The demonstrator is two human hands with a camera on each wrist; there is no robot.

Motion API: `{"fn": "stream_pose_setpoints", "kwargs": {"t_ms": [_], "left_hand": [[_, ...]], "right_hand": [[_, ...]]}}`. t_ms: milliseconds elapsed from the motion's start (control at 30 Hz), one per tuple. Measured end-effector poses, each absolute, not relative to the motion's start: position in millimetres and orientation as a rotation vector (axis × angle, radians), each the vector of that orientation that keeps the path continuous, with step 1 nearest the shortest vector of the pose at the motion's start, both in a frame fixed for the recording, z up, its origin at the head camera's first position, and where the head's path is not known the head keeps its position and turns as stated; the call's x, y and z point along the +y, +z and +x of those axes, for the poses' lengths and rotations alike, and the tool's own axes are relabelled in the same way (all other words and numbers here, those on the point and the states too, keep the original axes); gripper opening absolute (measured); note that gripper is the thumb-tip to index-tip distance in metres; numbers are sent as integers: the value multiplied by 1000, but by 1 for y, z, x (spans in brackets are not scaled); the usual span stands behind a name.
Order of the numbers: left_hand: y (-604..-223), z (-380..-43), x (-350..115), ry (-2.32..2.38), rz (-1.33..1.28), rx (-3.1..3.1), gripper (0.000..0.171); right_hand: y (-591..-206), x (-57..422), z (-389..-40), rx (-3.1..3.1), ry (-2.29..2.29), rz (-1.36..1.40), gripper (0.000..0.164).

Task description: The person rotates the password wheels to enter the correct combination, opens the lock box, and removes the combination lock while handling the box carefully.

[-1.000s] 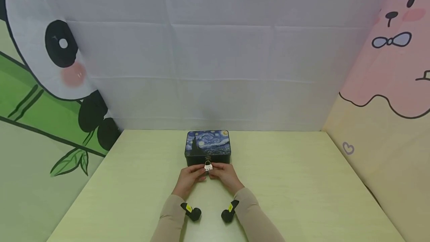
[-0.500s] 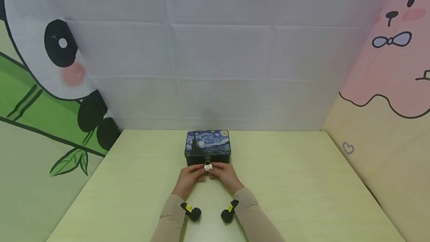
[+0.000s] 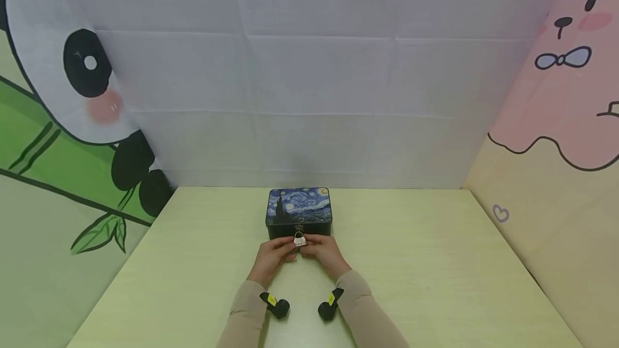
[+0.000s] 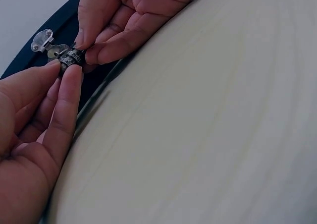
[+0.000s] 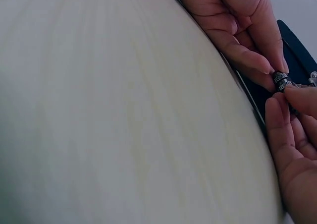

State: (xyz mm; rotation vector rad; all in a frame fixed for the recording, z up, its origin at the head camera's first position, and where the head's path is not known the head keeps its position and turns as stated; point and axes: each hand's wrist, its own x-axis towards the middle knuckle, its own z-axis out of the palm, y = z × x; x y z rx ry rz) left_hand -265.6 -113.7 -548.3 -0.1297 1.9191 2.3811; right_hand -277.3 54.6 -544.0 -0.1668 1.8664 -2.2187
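Observation:
A small combination padlock (image 3: 300, 241) hangs by its shackle at the front clasp (image 4: 49, 44) of a dark tin box (image 3: 300, 207) whose lid carries a swirling blue night-sky picture. From the left, my left hand (image 3: 270, 258) pinches the padlock between thumb and fingers. My right hand (image 3: 328, 255) pinches it from the other side. Close up in the left wrist view, the number dials (image 4: 71, 58) show between the fingertips of both hands. The right wrist view also shows the dials (image 5: 281, 80), partly covered by fingers. The digits are too small to read surely.
The box stands near the back edge of a pale wood-grain table (image 3: 425, 273). Behind it hangs a white creased cloth (image 3: 319, 79). Printed cartoon panels flank the table, a panda (image 3: 43, 69) at left and a pink figure (image 3: 561, 101) at right.
The padlock has tilted slightly between the fingers, so its face looks a little different in the head view. Both hands and the box stay in place.

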Motion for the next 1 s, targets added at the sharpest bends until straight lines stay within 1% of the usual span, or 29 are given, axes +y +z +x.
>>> {"fn": "stream_pose_setpoints", "kwargs": {"t_ms": [433, 600, 1000], "left_hand": [[-554, -269, -115, 2379, -117, 1941, 26], [-555, -269, -115, 2378, -113, 1939, 26], [-554, -269, -114, 2379, -106, 1942, 26]], "right_hand": [[-545, 56, -277, 1852, -2226, -244, 43], [-550, 57, -280, 1848, -2224, -252, 42], [-549, 57, -281, 1827, -2226, -260, 39]]}}
